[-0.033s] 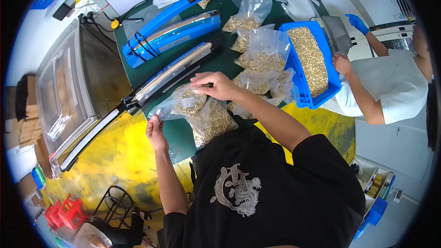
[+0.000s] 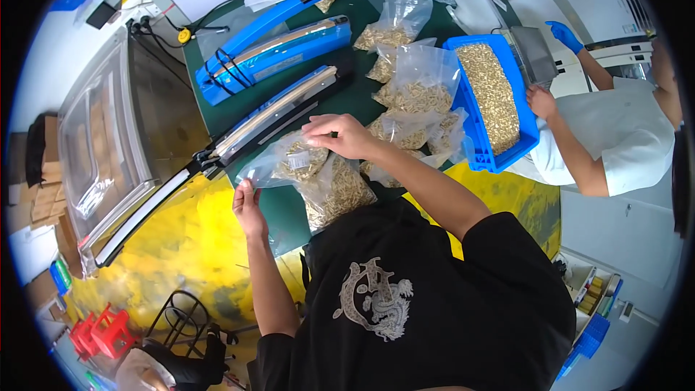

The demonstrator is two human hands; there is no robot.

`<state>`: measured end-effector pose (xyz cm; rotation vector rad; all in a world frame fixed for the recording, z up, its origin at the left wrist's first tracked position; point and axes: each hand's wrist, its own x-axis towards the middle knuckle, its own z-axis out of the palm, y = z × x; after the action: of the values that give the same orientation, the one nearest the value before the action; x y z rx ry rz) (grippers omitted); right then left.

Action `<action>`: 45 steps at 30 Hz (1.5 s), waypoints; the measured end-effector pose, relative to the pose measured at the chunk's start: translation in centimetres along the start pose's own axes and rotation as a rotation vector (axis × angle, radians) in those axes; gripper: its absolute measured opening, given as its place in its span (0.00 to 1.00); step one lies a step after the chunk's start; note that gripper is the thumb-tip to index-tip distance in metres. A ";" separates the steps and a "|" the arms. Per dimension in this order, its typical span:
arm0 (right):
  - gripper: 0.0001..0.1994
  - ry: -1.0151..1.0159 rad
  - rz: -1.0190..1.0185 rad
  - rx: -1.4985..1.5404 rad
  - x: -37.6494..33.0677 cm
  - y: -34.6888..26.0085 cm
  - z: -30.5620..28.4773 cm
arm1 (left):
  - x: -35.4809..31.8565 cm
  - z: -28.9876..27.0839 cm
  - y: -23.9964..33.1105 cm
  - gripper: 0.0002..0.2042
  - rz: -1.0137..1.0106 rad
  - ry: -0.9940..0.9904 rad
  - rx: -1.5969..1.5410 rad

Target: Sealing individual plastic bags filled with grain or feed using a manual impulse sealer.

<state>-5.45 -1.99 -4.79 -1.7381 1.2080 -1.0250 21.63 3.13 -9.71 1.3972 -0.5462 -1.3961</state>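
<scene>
A clear plastic bag with small pale, chip-like pieces and a white label lies at the table's near edge, in front of an opened long sealer. My left hand pinches the left corner of its open end. My right hand has its thumb and fingers closed at the other side of the same bag, partly hiding the film there. Another filled bag rests against it, close to my body. The sealer's raised arm reaches out over the floor on the left.
A blue sealer stands behind. Several filled bags lie to the right, beside a blue bin of loose pieces. A co-worker has one bare hand at the bin and one blue-gloved hand farther back. A clear-lidded machine stands left.
</scene>
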 end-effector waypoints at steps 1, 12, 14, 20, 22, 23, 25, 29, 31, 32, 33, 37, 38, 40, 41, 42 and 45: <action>0.07 0.080 -0.087 -0.018 -0.1 0.0 0.4 | -0.2 0.4 0.0 0.11 0.001 0.009 0.021; 0.10 0.344 0.300 0.198 -1.6 0.8 1.9 | -0.8 3.2 1.6 0.20 0.457 0.082 0.500; 0.10 0.398 0.362 0.255 -2.0 -0.3 1.4 | -1.4 4.8 2.3 0.20 0.435 0.107 0.488; 0.10 0.419 0.542 0.078 0.8 2.3 2.9 | 3.0 4.8 0.7 0.22 0.221 0.135 0.594; 0.10 0.412 0.578 0.066 1.4 2.8 3.0 | 3.4 5.1 0.9 0.22 0.226 0.126 0.491; 0.09 0.447 0.556 0.084 1.5 3.3 3.0 | 3.6 5.4 1.2 0.22 0.227 0.127 0.495; 0.09 0.474 0.536 0.108 2.2 4.0 2.8 | 4.4 5.8 1.7 0.22 0.263 0.134 0.486; 0.08 0.486 0.546 0.207 3.6 4.5 2.5 | 5.9 6.3 2.4 0.22 0.261 0.126 0.481; 0.08 0.488 0.573 0.209 3.9 4.7 2.2 | 6.4 6.5 2.6 0.22 0.245 0.122 0.492; 0.09 0.490 0.576 0.228 4.0 4.8 2.2 | 6.6 6.6 2.6 0.22 0.232 0.120 0.491; 0.09 0.489 0.581 0.230 4.0 4.9 2.2 | 6.7 6.6 2.6 0.22 0.217 0.117 0.489; 0.08 0.493 0.548 0.319 4.3 5.5 2.2 | 7.3 6.6 2.8 0.22 0.143 0.133 0.490; 0.08 0.480 0.540 0.356 4.4 5.5 2.2 | 7.4 6.5 2.8 0.22 0.120 0.143 0.487; 0.08 0.485 0.550 0.387 4.5 5.4 2.1 | 7.5 6.4 2.9 0.22 0.091 0.156 0.487; 0.08 0.491 0.554 0.416 4.5 5.2 2.0 | 7.5 6.4 2.9 0.21 0.083 0.180 0.495; 0.08 0.487 0.561 0.419 4.6 5.1 2.1 | 7.5 6.4 2.9 0.20 0.076 0.204 0.503; 0.09 0.486 0.539 0.387 4.7 5.2 1.8 | 7.3 6.9 3.2 0.19 0.048 0.190 0.508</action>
<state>-4.48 -7.58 -9.27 -0.8159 1.5368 -1.2674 17.99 -6.70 -8.64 1.8832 -0.8398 -1.1105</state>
